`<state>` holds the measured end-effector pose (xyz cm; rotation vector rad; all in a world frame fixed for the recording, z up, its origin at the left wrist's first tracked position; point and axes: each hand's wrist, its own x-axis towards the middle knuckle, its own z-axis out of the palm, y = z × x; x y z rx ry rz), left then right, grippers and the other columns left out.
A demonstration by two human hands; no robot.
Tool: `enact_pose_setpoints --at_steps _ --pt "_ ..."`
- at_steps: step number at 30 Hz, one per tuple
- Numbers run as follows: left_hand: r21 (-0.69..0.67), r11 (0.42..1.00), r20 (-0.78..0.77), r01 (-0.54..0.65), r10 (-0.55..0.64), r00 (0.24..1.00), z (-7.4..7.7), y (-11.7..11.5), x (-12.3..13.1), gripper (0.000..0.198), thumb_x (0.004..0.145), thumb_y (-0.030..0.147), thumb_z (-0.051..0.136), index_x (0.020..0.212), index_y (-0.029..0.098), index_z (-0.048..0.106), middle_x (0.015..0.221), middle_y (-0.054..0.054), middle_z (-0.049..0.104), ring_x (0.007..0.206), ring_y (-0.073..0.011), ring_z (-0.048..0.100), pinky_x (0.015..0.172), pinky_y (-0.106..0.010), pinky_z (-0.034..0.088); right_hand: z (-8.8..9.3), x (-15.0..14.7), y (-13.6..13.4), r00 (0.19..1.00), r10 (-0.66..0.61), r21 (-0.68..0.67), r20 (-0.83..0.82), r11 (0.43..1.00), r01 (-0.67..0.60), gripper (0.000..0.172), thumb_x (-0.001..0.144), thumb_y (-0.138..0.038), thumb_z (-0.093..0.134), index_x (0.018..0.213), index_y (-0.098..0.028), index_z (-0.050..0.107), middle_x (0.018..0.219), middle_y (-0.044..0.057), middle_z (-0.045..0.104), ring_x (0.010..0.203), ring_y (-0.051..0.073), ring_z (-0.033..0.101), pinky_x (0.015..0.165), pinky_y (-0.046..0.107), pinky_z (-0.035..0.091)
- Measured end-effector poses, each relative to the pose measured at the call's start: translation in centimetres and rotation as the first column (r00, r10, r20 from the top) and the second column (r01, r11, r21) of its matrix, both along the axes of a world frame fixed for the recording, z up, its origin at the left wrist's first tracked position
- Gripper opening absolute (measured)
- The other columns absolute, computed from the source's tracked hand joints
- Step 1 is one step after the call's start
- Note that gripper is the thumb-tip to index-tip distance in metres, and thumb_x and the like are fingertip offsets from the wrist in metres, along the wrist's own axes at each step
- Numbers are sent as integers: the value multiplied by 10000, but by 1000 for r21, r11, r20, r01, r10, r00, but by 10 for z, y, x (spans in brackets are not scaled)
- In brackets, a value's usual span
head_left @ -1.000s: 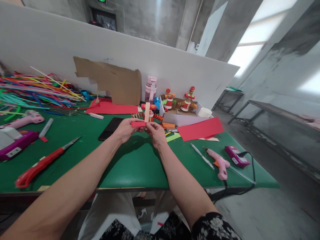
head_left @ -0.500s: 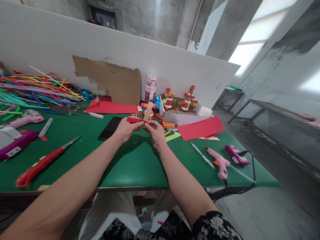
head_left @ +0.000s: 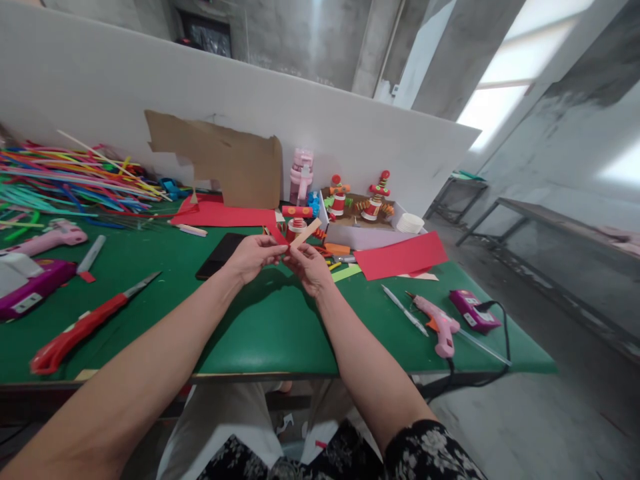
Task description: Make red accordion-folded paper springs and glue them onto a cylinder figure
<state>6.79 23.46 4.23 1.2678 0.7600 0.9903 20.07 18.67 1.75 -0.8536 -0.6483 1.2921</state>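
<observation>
Pinched between the fingers of my left hand (head_left: 257,257) is a red paper strip (head_left: 276,233), angled up to the left. My right hand (head_left: 311,268) grips a tan paper strip (head_left: 306,233) that slants up to the right. The strips' lower ends meet where my fingertips come together, and the fingers hide how they join. Just behind them stands a red and white paper-cup figure (head_left: 297,227) with a red roll across its top and springy folded arms. A black phone (head_left: 220,256) lies beside my left hand, with scissors (head_left: 344,259) to the right of my right hand.
Red-handled scissors (head_left: 95,325) lie at left, near a pink glue gun (head_left: 45,238). Another pink glue gun (head_left: 437,323) and a white pen (head_left: 405,311) lie at right. Red paper (head_left: 403,256) rests before a box (head_left: 357,235) with two finished-looking figures. Pipe cleaners (head_left: 75,180) fill the back left.
The tan strip has tipped from near upright over to the right. The red strip has swung from almost level to a steeper slant, uncovering more of the cup figure.
</observation>
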Motion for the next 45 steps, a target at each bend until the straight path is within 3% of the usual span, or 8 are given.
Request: enact_pose_setpoints --at_steps 8,12,18,27,34,38,45 --pt "107 994 -83 -15 24 996 1 2 -5 367 465 388 866 630 129 665 525 3 596 466 -98 495 478 -246 395 2 4 -2 980 -25 46 196 999 17 338 555 -305 878 799 -170 687 724 -17 705 615 106 644 739 283 559" --pt "146 989 -55 7 1 998 0 3 -5 410 498 416 863 733 141 669 626 -5 644 515 -106 545 493 -231 418 1 1 -1 987 -39 52 156 998 31 300 574 -277 866 784 -168 681 713 -11 705 629 115 657 766 299 567" --pt "149 989 -38 2 4 999 1 1 -3 428 490 469 864 658 152 630 601 9 617 524 -111 554 512 -236 445 3 2 -1 998 5 6 58 1000 -5 292 569 -211 875 782 -177 679 722 -16 718 623 115 673 785 306 585" --pt "86 996 9 3 -3 1000 -3 2 -3 423 490 438 869 723 153 660 637 4 634 547 -118 567 524 -242 440 2 2 -1 999 27 -9 25 1000 -27 248 610 -225 859 767 -183 672 680 -23 718 597 117 692 755 294 603" --pt "68 998 -11 10 -9 1000 -2 2 -1 483 470 477 881 760 159 662 719 -16 667 609 -131 596 548 -245 447 6 -2 -3 989 -120 102 82 988 112 278 600 -283 862 775 -184 669 707 -9 734 600 140 699 752 315 607" --pt "93 996 -75 -8 15 997 -6 4 1 487 452 486 884 759 153 704 746 -45 697 640 -143 595 552 -251 432 5 -4 -2 985 -160 84 60 984 155 278 597 -291 856 783 -186 678 739 -2 743 598 139 685 722 315 607" --pt "50 998 -18 -27 28 999 -11 3 6 506 433 492 892 758 155 700 730 -37 691 631 -131 578 564 -249 421 -2 -7 3 971 -222 127 85 969 211 256 605 -299 831 775 -179 682 721 -6 730 658 136 678 777 301 577"
